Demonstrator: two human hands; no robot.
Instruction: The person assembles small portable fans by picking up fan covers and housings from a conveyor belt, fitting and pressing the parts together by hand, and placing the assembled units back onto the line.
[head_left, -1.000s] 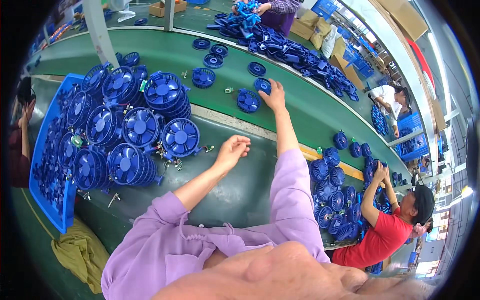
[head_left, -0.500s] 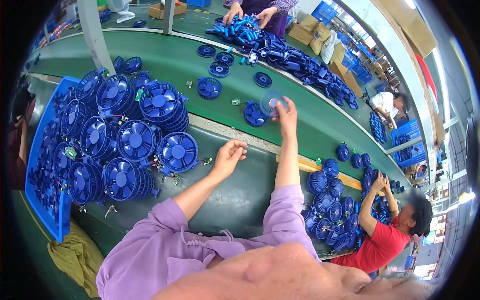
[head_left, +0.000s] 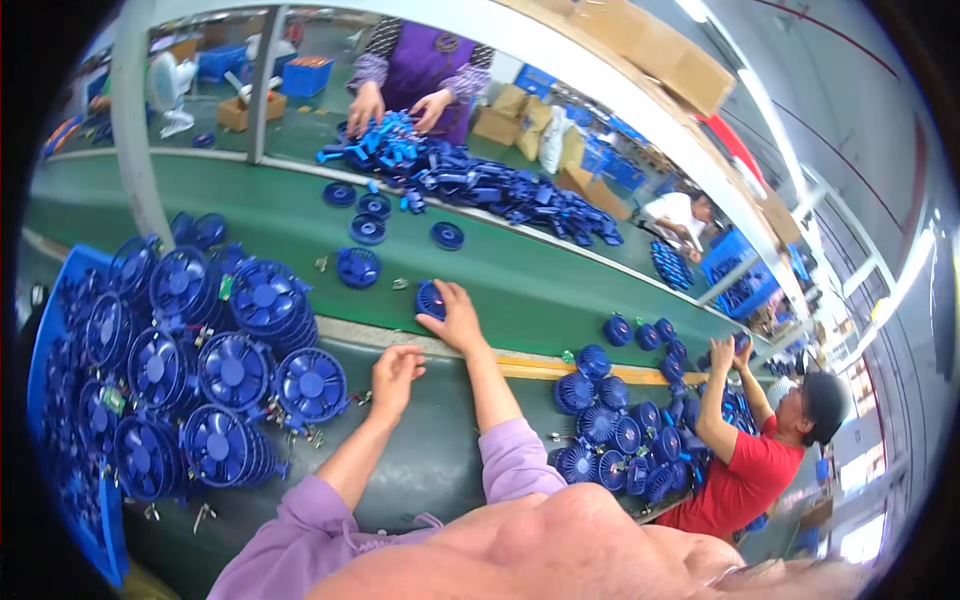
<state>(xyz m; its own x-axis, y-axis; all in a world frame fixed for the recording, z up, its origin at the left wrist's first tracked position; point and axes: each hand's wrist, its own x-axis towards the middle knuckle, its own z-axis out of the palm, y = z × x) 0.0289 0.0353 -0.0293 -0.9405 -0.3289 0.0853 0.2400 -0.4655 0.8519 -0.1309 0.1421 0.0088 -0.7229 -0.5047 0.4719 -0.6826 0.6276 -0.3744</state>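
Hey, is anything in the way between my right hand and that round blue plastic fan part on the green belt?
Nothing visible: your bare right hand is over the right side of the round blue plastic fan part.

No readable lettering

No words, numbers or signs can be made out; a dark round mark [head_left: 446, 43] stands on the purple apron [head_left: 412, 78] at the top of the frame, and any print on the cartons [head_left: 655, 42] at upper right is too blurred
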